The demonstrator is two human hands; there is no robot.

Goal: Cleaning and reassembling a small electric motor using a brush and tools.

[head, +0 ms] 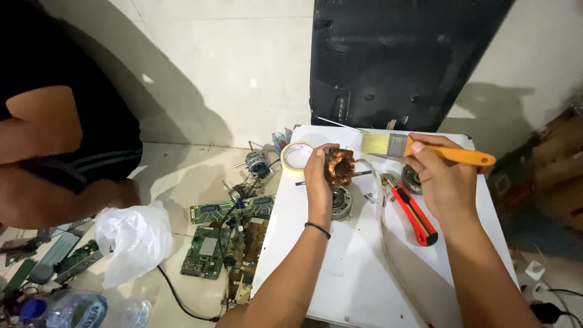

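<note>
Over a white table, the left hand grips a copper-wound rotor, fingers closed around it; the right hand clasps an orange brush, bristles just beside the rotor. Tape roll, red cutter and what seems a motor housing lie nearby.

Pale tiled floor meets a cream wall; small white table stands under bright light.

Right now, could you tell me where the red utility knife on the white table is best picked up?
Likely by the middle of the red utility knife's body, coming from above: it lies flat, long sides bare, just below the right hand.
</note>
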